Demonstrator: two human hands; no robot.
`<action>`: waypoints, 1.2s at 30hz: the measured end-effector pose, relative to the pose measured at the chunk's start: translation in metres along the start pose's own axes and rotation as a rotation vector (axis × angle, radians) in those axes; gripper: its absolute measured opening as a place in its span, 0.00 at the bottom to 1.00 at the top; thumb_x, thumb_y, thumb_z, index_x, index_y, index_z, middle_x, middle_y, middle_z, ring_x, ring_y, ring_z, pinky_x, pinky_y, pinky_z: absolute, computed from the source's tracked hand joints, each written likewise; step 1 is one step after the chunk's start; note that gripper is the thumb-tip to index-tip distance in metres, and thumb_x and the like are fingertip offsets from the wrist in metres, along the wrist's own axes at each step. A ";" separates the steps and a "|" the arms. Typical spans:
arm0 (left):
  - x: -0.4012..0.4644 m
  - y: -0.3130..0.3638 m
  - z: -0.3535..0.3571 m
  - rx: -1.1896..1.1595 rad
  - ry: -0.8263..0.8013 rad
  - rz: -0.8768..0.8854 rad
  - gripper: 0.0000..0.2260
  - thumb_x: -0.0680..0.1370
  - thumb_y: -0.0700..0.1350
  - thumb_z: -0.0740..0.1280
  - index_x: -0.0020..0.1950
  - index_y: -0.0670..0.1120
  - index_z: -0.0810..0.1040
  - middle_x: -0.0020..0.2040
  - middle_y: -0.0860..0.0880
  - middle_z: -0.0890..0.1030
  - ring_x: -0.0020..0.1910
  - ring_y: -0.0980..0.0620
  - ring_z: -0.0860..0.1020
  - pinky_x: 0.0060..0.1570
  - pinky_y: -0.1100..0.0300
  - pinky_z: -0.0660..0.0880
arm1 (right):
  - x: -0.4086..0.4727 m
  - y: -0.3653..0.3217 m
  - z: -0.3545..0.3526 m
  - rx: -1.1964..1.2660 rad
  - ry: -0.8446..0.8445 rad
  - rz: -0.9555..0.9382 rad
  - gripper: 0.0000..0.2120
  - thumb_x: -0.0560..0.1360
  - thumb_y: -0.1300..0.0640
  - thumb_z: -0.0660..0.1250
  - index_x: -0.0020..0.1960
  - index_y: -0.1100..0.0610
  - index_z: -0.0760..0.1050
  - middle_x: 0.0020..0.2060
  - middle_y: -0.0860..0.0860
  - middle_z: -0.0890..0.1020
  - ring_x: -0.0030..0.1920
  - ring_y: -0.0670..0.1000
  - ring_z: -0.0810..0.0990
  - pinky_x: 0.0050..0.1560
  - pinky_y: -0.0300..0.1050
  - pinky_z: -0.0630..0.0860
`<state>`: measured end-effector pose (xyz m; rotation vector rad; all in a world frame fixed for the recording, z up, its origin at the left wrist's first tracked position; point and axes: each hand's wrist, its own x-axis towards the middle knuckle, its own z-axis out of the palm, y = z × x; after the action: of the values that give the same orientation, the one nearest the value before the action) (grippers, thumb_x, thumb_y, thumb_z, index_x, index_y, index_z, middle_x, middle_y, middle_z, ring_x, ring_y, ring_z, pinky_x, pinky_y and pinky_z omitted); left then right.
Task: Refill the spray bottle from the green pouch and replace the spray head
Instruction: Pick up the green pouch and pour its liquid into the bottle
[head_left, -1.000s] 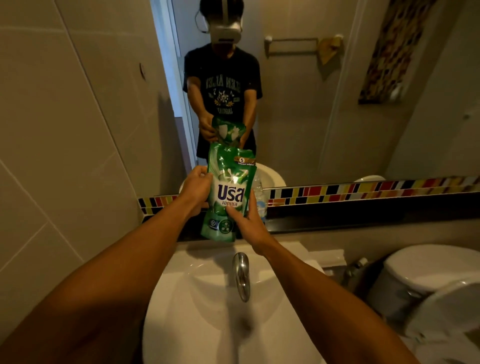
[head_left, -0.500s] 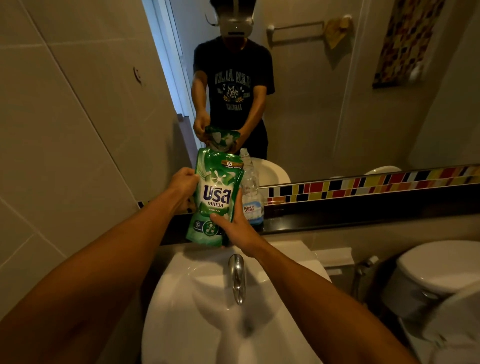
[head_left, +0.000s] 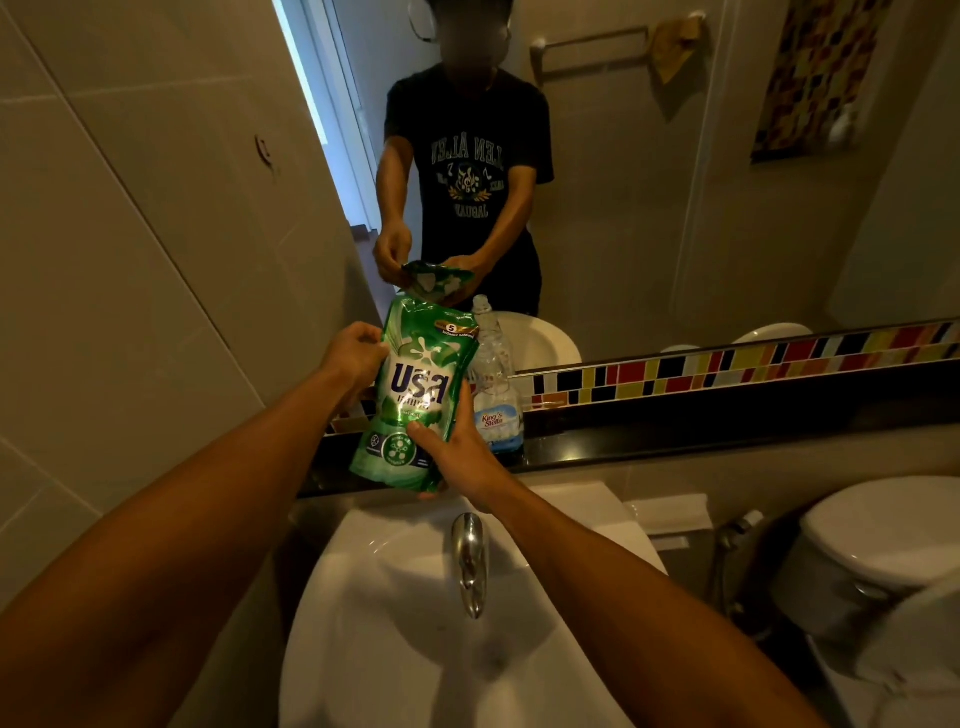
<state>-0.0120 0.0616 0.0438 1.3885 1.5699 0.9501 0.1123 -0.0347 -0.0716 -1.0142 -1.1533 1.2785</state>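
Note:
The green pouch (head_left: 415, 395) is held upright above the back of the sink, its white label facing me. My left hand (head_left: 353, 358) grips its left edge near the middle. My right hand (head_left: 457, 452) grips its lower right side, thumb across the front. Just right of the pouch, a clear spray bottle (head_left: 493, 395) with a blue-and-white label stands on the dark ledge (head_left: 675, 426) with its neck open and no spray head on it. The spray head is not in view.
A white sink (head_left: 405, 649) with a chrome tap (head_left: 470, 561) lies below my arms. A mirror behind the ledge reflects a person holding the pouch. A white toilet (head_left: 883, 540) and a hose sprayer (head_left: 737, 530) stand at the right. A tiled wall closes the left side.
The pouch has drifted left and lower in view, uncovering the bottle beside it. My hands keep the same grip; the camera has tilted down.

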 end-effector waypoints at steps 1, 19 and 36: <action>0.001 0.001 0.001 0.012 -0.006 0.009 0.06 0.80 0.37 0.63 0.54 0.46 0.75 0.51 0.41 0.80 0.46 0.43 0.80 0.37 0.51 0.78 | 0.000 0.000 0.000 0.014 -0.005 0.017 0.46 0.81 0.57 0.70 0.83 0.38 0.41 0.76 0.52 0.72 0.66 0.52 0.79 0.56 0.54 0.84; 0.009 0.017 0.003 0.158 -0.067 0.067 0.15 0.80 0.36 0.63 0.67 0.45 0.73 0.58 0.41 0.79 0.44 0.46 0.80 0.39 0.53 0.79 | 0.003 -0.009 0.006 0.051 0.035 0.054 0.47 0.83 0.58 0.68 0.84 0.42 0.36 0.76 0.53 0.71 0.71 0.53 0.75 0.65 0.57 0.80; 0.007 0.029 0.006 0.233 -0.060 0.053 0.15 0.80 0.36 0.63 0.65 0.46 0.73 0.52 0.41 0.78 0.37 0.48 0.76 0.37 0.52 0.76 | 0.011 -0.007 0.005 0.021 0.037 0.075 0.47 0.80 0.52 0.71 0.84 0.43 0.39 0.76 0.53 0.72 0.73 0.56 0.75 0.69 0.65 0.76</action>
<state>0.0036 0.0723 0.0672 1.6114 1.6459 0.7673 0.1075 -0.0247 -0.0632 -1.0700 -1.0798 1.3229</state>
